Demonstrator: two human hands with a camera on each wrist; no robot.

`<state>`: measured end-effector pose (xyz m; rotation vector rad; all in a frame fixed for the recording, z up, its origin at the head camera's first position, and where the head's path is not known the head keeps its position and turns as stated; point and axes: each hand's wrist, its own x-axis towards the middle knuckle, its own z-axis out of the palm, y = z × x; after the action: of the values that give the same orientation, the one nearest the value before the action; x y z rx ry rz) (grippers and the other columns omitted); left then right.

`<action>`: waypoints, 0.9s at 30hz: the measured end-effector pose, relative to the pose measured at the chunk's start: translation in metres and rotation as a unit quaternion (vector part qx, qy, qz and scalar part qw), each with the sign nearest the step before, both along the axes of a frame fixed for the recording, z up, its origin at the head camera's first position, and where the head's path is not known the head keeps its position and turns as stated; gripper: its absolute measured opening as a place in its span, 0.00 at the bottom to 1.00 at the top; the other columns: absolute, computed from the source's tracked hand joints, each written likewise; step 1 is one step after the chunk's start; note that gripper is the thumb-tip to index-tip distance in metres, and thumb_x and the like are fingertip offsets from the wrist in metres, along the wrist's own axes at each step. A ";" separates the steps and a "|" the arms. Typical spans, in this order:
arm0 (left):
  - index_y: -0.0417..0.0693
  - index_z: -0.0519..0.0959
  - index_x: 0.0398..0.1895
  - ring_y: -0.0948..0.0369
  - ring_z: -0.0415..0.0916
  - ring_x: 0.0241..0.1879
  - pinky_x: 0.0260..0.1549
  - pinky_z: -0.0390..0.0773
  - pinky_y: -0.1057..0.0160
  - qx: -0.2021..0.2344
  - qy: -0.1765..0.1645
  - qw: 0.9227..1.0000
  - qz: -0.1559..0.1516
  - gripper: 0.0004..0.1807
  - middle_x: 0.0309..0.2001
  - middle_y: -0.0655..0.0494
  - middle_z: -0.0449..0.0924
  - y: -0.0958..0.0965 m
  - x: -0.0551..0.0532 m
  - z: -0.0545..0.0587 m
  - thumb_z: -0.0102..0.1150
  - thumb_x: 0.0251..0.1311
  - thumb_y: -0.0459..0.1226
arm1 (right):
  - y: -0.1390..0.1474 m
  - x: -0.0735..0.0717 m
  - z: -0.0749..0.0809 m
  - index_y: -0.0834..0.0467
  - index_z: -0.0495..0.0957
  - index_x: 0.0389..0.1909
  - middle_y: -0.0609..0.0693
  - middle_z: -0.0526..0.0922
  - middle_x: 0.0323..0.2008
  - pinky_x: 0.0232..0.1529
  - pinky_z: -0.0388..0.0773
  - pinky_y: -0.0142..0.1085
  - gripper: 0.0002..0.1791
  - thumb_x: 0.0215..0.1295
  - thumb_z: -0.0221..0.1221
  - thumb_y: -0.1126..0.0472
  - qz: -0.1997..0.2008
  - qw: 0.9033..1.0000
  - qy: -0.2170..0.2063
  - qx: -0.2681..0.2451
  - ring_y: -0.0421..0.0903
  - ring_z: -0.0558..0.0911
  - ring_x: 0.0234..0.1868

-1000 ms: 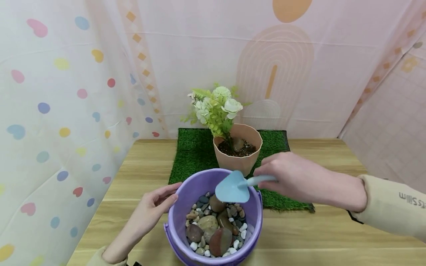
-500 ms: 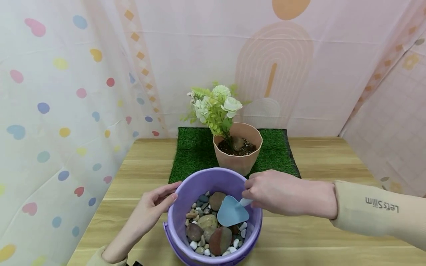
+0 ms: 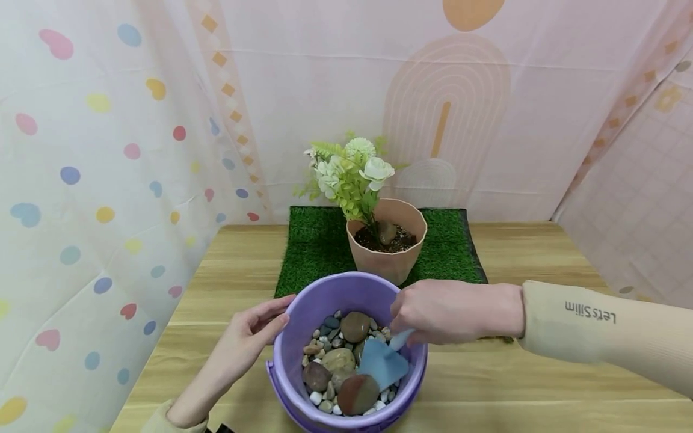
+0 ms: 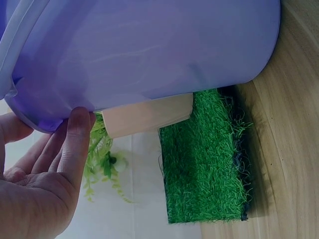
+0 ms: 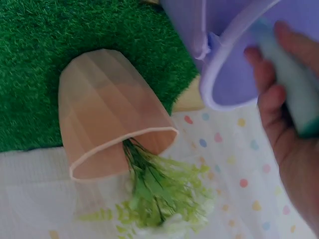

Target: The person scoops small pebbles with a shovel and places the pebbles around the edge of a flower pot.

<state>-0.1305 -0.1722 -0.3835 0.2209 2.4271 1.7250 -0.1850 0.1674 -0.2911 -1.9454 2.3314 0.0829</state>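
A purple bucket (image 3: 346,293) stands at the table's near side, holding pebbles and several large stones (image 3: 358,394). At its left rim my left hand (image 3: 246,340) grips the edge; the left wrist view shows thumb and fingers on either side of that rim. My right hand (image 3: 441,313) reaches over the right rim, fingers curled round the pale handle of a small blue trowel (image 3: 383,364). The trowel's blade is down inside the bucket among the stones, its tip hidden. In the right wrist view the trowel handle (image 5: 294,82) lies across my palm.
Behind the bucket, a peach flowerpot (image 3: 383,264) with soil, a stone and white flowers (image 3: 357,171) stands on a green turf mat (image 3: 316,246). The wooden table (image 3: 503,385) reaches back to a patterned curtain (image 3: 325,78).
My right hand has lowered the trowel from above the rim into the bucket, and its blade has tilted down among the stones. My left hand has stayed on the rim.
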 end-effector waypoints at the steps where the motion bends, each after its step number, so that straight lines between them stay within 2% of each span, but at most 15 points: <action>1: 0.32 0.71 0.73 0.75 0.86 0.47 0.46 0.90 0.68 0.000 0.001 1.000 -0.001 0.26 0.65 0.29 0.79 0.000 0.000 0.000 0.55 0.78 0.38 | -0.001 -0.001 -0.002 0.48 0.87 0.38 0.40 0.85 0.34 0.40 0.82 0.26 0.02 0.67 0.70 0.56 0.006 1.000 -0.015 0.003 0.34 0.82 0.36; 4: 0.32 0.71 0.73 0.75 0.86 0.47 0.46 0.90 0.68 0.000 0.001 1.000 -0.002 0.26 0.65 0.29 0.79 0.000 0.000 0.000 0.55 0.78 0.38 | -0.004 -0.001 -0.006 0.49 0.87 0.38 0.41 0.85 0.33 0.38 0.80 0.24 0.01 0.68 0.69 0.57 0.017 0.999 -0.038 0.006 0.33 0.81 0.35; 7: 0.32 0.71 0.73 0.75 0.86 0.47 0.46 0.90 0.69 0.000 -0.002 1.000 0.000 0.26 0.65 0.29 0.79 0.000 0.000 0.000 0.55 0.78 0.38 | -0.007 -0.002 -0.011 0.49 0.87 0.39 0.42 0.86 0.34 0.38 0.80 0.24 0.02 0.68 0.69 0.58 0.009 0.999 -0.051 0.004 0.34 0.81 0.36; 17: 0.32 0.72 0.72 0.74 0.87 0.46 0.45 0.90 0.68 -0.001 -0.001 1.000 0.003 0.26 0.65 0.29 0.80 0.001 0.001 0.001 0.55 0.78 0.37 | 0.003 0.002 -0.020 0.49 0.85 0.38 0.40 0.82 0.33 0.39 0.79 0.23 0.02 0.69 0.68 0.56 0.040 0.997 -0.045 -0.052 0.34 0.79 0.35; 23: 0.33 0.71 0.73 0.75 0.86 0.47 0.45 0.90 0.69 -0.003 -0.006 1.000 0.002 0.26 0.65 0.30 0.80 0.000 0.000 0.002 0.55 0.79 0.38 | -0.010 0.006 -0.025 0.48 0.85 0.39 0.40 0.83 0.34 0.42 0.79 0.23 0.02 0.70 0.68 0.55 0.027 0.996 -0.055 -0.062 0.35 0.80 0.37; 27: 0.32 0.72 0.73 0.74 0.87 0.46 0.45 0.90 0.69 -0.004 -0.005 1.000 0.005 0.26 0.65 0.30 0.80 0.001 0.000 0.001 0.55 0.78 0.38 | -0.019 0.004 -0.030 0.49 0.88 0.45 0.41 0.87 0.38 0.46 0.80 0.23 0.06 0.71 0.67 0.55 0.011 0.995 -0.091 -0.049 0.35 0.83 0.41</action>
<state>-0.1302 -0.1716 -0.3823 0.1987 2.4321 1.7148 -0.1811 0.1487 -0.3214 -1.9316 2.2370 -0.2023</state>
